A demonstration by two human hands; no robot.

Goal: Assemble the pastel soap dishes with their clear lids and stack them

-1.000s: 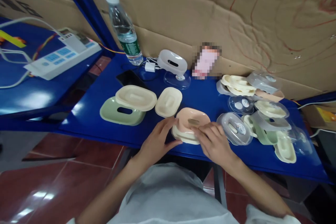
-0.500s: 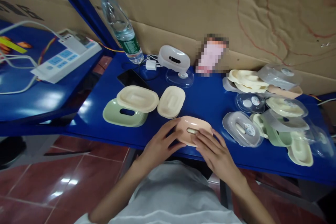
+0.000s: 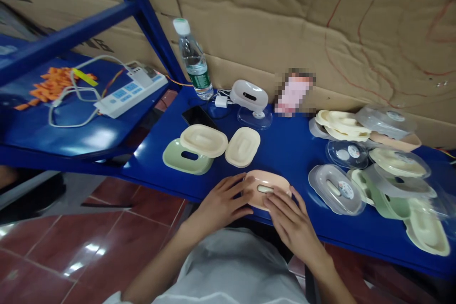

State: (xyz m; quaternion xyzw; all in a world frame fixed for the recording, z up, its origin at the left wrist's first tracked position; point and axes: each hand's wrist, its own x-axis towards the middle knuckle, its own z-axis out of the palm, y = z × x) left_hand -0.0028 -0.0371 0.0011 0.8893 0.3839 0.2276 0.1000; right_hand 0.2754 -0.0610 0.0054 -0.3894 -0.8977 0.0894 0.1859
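Note:
Between my hands, at the table's front edge, is a peach oval plastic box (image 3: 256,181) with a slot in its upper face; something cream shows through the slot. My left hand (image 3: 217,203) grips its left end, thumb toward the near side. My right hand (image 3: 294,218) is closed over the right end, fingertips lying beside the slot. Left of the box, a cream oval tray (image 3: 204,140) rests partly on a pale green oval shell (image 3: 174,164) with a similar slot. Another cream oval tray (image 3: 242,146) lies behind my left hand.
To the right are clear lidded boxes (image 3: 329,194), cream trays (image 3: 429,235) and a green shell (image 3: 394,206). A water bottle (image 3: 198,69), phone (image 3: 199,117) and grey shell (image 3: 249,96) stand behind. A power strip (image 3: 131,97) and orange pieces (image 3: 53,86) occupy the left table.
My view has shifted left and up, so the table's items appear lower and further right. Both hands stay on the peach box, with only slight finger movement.

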